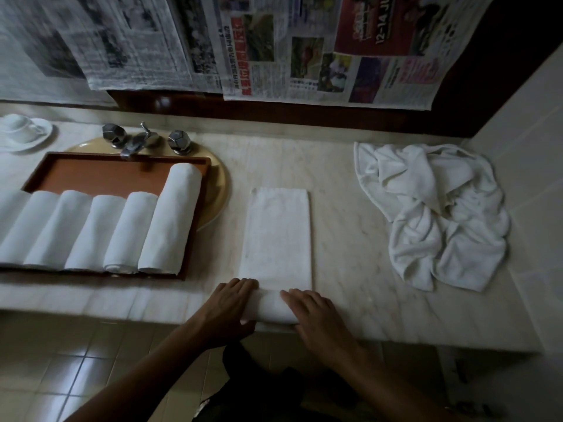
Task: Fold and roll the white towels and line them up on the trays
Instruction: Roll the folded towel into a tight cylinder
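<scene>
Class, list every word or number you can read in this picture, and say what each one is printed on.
"12-14 JU": white print on the red advert of the newspaper hung on the wall, cut off by the picture's top edge.
Red Chinese headlines: too blurred to read.
Small print columns: too small and blurred to read.

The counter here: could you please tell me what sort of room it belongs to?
Probably a bathroom, perhaps a hotel's: the marble counter holds a basin with chrome tap, and rolled towels line a tray.
</scene>
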A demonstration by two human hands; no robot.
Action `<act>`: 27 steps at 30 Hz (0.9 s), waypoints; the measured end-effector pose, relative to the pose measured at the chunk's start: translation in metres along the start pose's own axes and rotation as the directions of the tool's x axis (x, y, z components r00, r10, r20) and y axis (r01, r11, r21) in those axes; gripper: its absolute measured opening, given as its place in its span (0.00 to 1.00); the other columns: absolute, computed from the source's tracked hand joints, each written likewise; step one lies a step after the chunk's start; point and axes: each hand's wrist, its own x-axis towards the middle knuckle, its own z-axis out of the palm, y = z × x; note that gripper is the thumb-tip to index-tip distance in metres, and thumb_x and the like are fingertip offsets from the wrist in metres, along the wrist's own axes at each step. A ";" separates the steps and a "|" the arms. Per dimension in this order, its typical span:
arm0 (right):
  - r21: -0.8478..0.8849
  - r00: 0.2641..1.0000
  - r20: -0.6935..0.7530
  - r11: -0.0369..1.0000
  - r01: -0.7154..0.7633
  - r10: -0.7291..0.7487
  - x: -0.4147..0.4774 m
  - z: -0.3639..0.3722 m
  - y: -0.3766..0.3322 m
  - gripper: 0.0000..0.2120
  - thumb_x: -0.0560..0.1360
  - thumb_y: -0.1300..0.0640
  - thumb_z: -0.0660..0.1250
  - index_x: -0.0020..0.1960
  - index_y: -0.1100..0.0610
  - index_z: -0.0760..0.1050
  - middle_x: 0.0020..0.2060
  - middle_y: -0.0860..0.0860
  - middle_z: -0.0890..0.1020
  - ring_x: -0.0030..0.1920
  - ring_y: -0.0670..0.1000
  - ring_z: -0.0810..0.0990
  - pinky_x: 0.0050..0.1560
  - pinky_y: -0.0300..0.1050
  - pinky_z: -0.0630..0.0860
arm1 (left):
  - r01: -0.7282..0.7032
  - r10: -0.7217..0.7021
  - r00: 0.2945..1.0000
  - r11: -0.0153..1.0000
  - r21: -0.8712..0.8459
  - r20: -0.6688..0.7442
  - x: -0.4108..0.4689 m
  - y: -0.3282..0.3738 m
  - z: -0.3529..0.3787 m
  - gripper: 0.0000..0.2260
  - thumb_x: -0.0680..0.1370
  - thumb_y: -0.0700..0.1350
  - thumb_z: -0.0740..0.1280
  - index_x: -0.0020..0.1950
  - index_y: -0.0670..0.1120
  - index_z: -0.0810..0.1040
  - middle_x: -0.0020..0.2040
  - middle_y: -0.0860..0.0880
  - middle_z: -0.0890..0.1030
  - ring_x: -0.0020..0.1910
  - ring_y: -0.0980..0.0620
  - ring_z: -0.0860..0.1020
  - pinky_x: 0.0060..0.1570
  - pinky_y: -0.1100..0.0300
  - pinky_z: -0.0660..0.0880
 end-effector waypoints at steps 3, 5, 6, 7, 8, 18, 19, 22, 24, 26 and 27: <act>0.104 0.999 0.023 0.994 -0.032 0.030 -0.001 -0.004 0.003 0.31 0.72 0.56 0.70 0.74 0.55 0.67 0.67 0.53 0.77 0.64 0.58 0.78 0.59 0.56 0.78 | 0.102 -0.102 0.995 0.980 -0.169 0.009 -0.011 0.000 -0.002 0.27 0.74 0.69 0.67 0.66 0.56 0.66 0.59 0.56 0.75 0.53 0.55 0.74 0.56 0.56 0.72; 0.139 0.996 0.078 0.988 -0.060 0.049 0.001 -0.011 0.003 0.28 0.74 0.54 0.68 0.74 0.54 0.67 0.67 0.53 0.76 0.65 0.57 0.75 0.64 0.54 0.73 | 0.192 -0.190 0.981 0.922 -0.336 0.041 -0.011 -0.002 -0.006 0.20 0.76 0.70 0.64 0.61 0.59 0.69 0.54 0.56 0.77 0.48 0.56 0.76 0.48 0.56 0.74; 0.153 0.993 0.100 0.986 -0.071 0.056 0.004 -0.016 0.003 0.27 0.76 0.53 0.68 0.74 0.53 0.67 0.68 0.52 0.75 0.66 0.57 0.74 0.66 0.53 0.71 | 0.221 -0.223 0.974 0.887 -0.406 0.043 -0.010 -0.002 -0.008 0.18 0.77 0.69 0.63 0.59 0.59 0.71 0.53 0.56 0.78 0.47 0.56 0.77 0.46 0.55 0.75; 0.168 0.990 0.121 0.981 -0.091 0.071 0.006 -0.021 0.003 0.27 0.77 0.52 0.68 0.74 0.52 0.67 0.69 0.51 0.74 0.67 0.56 0.73 0.67 0.51 0.69 | 0.239 -0.249 0.968 0.862 -0.446 0.038 -0.007 -0.001 -0.009 0.17 0.78 0.69 0.62 0.57 0.59 0.72 0.52 0.56 0.78 0.47 0.56 0.77 0.44 0.54 0.76; 0.181 0.985 0.141 0.976 -0.121 0.096 0.009 -0.025 0.002 0.26 0.77 0.51 0.69 0.74 0.50 0.67 0.70 0.51 0.74 0.67 0.55 0.73 0.68 0.50 0.68 | 0.257 -0.274 0.961 0.847 -0.466 0.031 -0.004 0.000 -0.010 0.17 0.77 0.68 0.61 0.55 0.57 0.74 0.51 0.55 0.79 0.46 0.56 0.78 0.44 0.54 0.76; 0.078 0.972 -0.152 0.982 -0.171 0.182 0.017 -0.018 -0.006 0.22 0.77 0.50 0.66 0.70 0.51 0.76 0.69 0.53 0.76 0.68 0.56 0.73 0.67 0.58 0.74 | 0.421 -0.545 0.838 0.677 -0.604 -0.026 0.024 0.003 -0.012 0.06 0.78 0.54 0.72 0.46 0.53 0.83 0.47 0.54 0.82 0.45 0.57 0.79 0.40 0.59 0.74; 0.066 0.968 -0.158 0.981 -0.185 0.193 0.013 -0.014 -0.015 0.22 0.77 0.54 0.68 0.71 0.50 0.75 0.70 0.53 0.75 0.70 0.56 0.71 0.68 0.59 0.73 | 0.432 -0.566 0.824 0.653 -0.622 -0.022 0.025 0.003 -0.011 0.06 0.78 0.55 0.72 0.46 0.53 0.82 0.46 0.54 0.82 0.45 0.56 0.80 0.41 0.57 0.76; 0.014 0.979 -0.088 0.983 -0.181 0.181 0.003 0.005 -0.035 0.26 0.80 0.54 0.64 0.77 0.47 0.68 0.78 0.51 0.67 0.79 0.57 0.62 0.77 0.63 0.60 | 0.441 -0.579 0.815 0.627 -0.641 -0.005 0.028 -0.001 -0.011 0.08 0.77 0.56 0.73 0.46 0.53 0.82 0.45 0.54 0.83 0.44 0.53 0.81 0.41 0.53 0.79; -0.021 0.980 -0.023 0.980 -0.200 0.199 0.002 0.011 -0.038 0.28 0.80 0.52 0.55 0.81 0.47 0.61 0.82 0.49 0.58 0.82 0.57 0.52 0.80 0.61 0.46 | 0.442 -0.568 0.823 0.674 -0.592 -0.032 0.028 0.001 -0.013 0.10 0.79 0.56 0.71 0.51 0.51 0.80 0.50 0.52 0.81 0.46 0.52 0.80 0.41 0.57 0.77; -0.005 0.978 0.006 0.978 -0.209 0.209 0.006 0.011 -0.038 0.32 0.79 0.50 0.47 0.83 0.47 0.54 0.83 0.48 0.50 0.83 0.55 0.43 0.79 0.58 0.37 | 0.388 -0.486 0.849 0.840 -0.379 -0.207 0.021 0.006 -0.010 0.15 0.81 0.57 0.67 0.63 0.50 0.77 0.61 0.49 0.77 0.54 0.51 0.78 0.50 0.57 0.77; 0.007 0.979 0.012 0.979 -0.203 0.203 0.009 0.010 -0.036 0.33 0.78 0.50 0.45 0.84 0.47 0.52 0.83 0.48 0.48 0.83 0.55 0.40 0.79 0.57 0.35 | 0.311 -0.376 0.878 0.918 -0.244 -0.297 0.017 0.011 -0.009 0.18 0.82 0.56 0.65 0.68 0.48 0.75 0.65 0.47 0.76 0.60 0.48 0.77 0.57 0.53 0.77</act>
